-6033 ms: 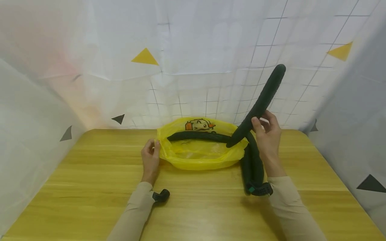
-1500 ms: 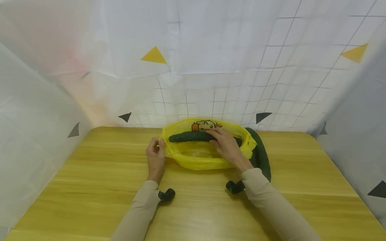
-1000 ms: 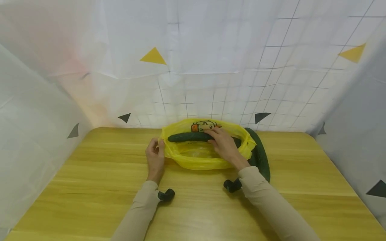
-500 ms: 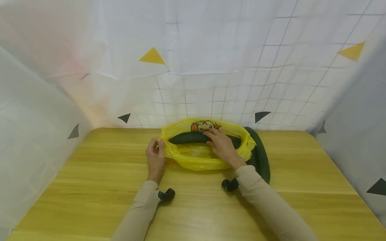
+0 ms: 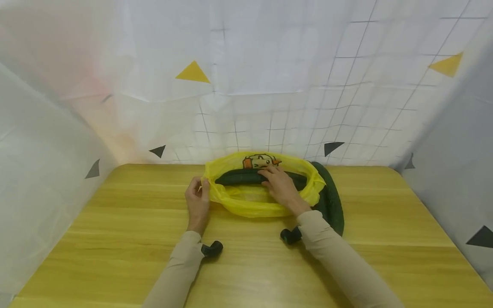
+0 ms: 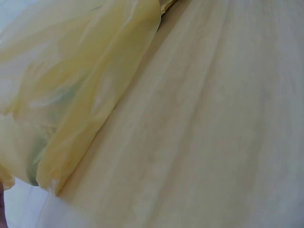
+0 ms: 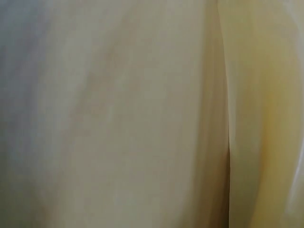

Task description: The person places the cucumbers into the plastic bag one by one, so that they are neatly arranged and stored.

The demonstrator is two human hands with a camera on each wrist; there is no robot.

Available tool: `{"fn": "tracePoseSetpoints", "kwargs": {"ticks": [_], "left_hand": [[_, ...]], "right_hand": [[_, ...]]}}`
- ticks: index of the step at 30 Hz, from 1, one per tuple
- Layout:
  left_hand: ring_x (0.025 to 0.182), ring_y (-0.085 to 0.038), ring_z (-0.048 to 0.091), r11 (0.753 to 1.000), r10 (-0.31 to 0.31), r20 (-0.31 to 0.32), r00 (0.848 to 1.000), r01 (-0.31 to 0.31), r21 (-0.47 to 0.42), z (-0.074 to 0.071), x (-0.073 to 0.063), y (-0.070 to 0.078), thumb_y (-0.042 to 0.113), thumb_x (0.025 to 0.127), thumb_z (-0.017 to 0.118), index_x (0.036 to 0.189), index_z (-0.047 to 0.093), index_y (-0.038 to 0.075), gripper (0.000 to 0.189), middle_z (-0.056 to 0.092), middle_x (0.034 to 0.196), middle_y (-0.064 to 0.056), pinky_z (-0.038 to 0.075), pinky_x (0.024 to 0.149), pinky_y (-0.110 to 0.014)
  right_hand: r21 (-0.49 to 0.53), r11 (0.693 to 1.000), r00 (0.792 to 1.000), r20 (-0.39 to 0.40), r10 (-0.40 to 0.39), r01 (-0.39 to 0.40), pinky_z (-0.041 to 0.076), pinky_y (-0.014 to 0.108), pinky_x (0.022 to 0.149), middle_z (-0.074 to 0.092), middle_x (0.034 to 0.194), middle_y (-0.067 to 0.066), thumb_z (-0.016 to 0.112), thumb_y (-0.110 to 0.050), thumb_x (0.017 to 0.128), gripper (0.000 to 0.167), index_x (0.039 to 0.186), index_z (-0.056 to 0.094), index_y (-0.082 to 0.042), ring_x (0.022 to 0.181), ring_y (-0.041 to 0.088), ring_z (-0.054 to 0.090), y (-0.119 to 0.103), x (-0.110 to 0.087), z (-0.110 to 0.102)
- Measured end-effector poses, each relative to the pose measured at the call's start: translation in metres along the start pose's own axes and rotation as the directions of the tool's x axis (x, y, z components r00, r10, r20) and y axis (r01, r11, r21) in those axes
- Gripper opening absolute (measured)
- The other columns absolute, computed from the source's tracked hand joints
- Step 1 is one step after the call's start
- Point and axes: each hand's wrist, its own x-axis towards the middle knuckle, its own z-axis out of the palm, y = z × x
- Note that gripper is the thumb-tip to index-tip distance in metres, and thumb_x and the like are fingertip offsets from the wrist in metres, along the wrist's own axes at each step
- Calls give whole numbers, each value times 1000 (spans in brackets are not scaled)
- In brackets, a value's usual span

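Observation:
At the back middle of the table a yellow plastic bag (image 5: 250, 209) lies with its mouth spread wide. My left hand (image 5: 198, 199) pinches the left edge of that mouth. Inside, dark green cucumbers (image 5: 236, 176) lie crosswise along the far wall, close together. My right hand (image 5: 283, 188) reaches in over the near rim and grips the upper cucumber near its middle, palm down, fingers over its top. The left wrist view has the bag's side (image 6: 85, 95), with green showing through. In the right wrist view the bag (image 7: 270, 118) fills the right edge; the right hand is out of that view.
More cucumbers (image 5: 334, 203) lie lengthwise just right of the bag, partly behind the right forearm. The wooden table (image 5: 246, 265) stretches to both sides and in front. A white sheet (image 5: 262, 64) hangs behind it. Black wrist-worn devices (image 5: 212, 249) stick out from both sleeves.
Six seconds ago the right hand held a cucumber raised at the bag's right; now that cucumber is inside. Since then the right hand has crept slightly left. The left hand keeps its pinch.

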Motion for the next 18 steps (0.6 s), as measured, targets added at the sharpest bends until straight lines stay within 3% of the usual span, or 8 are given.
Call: {"fn": "tracePoseSetpoints", "kwargs": {"ticks": [5,9,14,18], "left_hand": [[83,-6,52,1000,8,3,1000,-8,18,0,0,2,10,96,53,97,57,-13,24,55,91,-16,48,79,-18],[83,-6,52,999,0,3,1000,-1,33,0,0,3,11,96,54,96,57,-12,23,55,90,-15,48,79,-18],[83,-7,52,999,-21,0,1000,21,44,0,-2,4,12,96,53,96,58,-9,21,56,90,-9,48,78,-18],[83,-8,53,999,-21,9,1000,20,44,-1,-2,4,12,96,53,96,57,-11,24,56,91,-14,48,78,-18]], "right_hand": [[9,1000,1000,9,0,0,46,43,97,56,128,12,61,-15,92,35,127,58,-10,118,30,51,-1,1,1],[14,1000,999,32,8,-9,36,46,108,55,129,12,61,-14,92,36,128,58,-9,121,30,51,-2,1,1],[8,999,997,65,44,-44,42,45,102,55,128,11,62,-15,92,37,128,59,-11,122,31,49,-5,0,0],[-7,997,993,86,76,-76,46,44,97,55,128,10,62,-16,91,37,128,59,-12,122,30,49,-8,1,1]]}}
